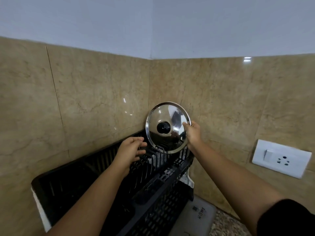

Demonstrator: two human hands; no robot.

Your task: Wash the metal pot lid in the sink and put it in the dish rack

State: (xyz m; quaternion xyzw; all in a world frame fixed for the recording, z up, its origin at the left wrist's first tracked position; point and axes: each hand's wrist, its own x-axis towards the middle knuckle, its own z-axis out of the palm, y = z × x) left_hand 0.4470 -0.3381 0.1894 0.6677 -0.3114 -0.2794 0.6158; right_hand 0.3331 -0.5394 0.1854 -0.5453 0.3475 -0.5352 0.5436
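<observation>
A shiny metal pot lid [167, 119] with a black knob stands on edge at the far end of the black plastic dish rack [153, 189], near the wall corner. My right hand [192, 132] grips the lid's right rim. My left hand [131, 149] hovers over the rack's upright slats just left of the lid, fingers spread and holding nothing. The lid's lower edge sits among the slats.
Beige marble tiles cover both walls of the corner. A white switch and socket plate [281, 158] is on the right wall. A grey mat [197, 217] lies on the speckled counter in front of the rack. The sink is out of view.
</observation>
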